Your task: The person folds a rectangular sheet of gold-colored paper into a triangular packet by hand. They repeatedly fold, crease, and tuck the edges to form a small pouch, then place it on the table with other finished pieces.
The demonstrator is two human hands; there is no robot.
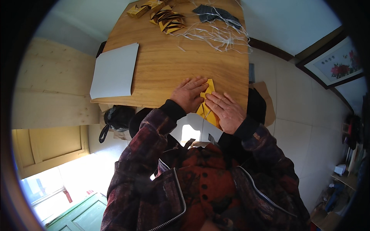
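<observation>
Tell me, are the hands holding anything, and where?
Yellow paper: left hand on its left side, right hand on its right. Whether they grip or just press it, I can't tell.

my table [154, 73] fills the upper middle of the frame. near its lower edge, right of centre, my left hand [189, 94] and my right hand [226, 112] rest side by side on a folded paper [210, 84]. a flat sheet [114, 71] lies at the table's left side. up top, left to right, sit some bundles [138, 10], a cluster of folded pieces [168, 20] and a cloth [216, 16]; thin strips [216, 36] spread over and before the cloth. a bag [118, 116] is below the sheet, and a framed picture [335, 63] is at upper right, beyond the table.
</observation>
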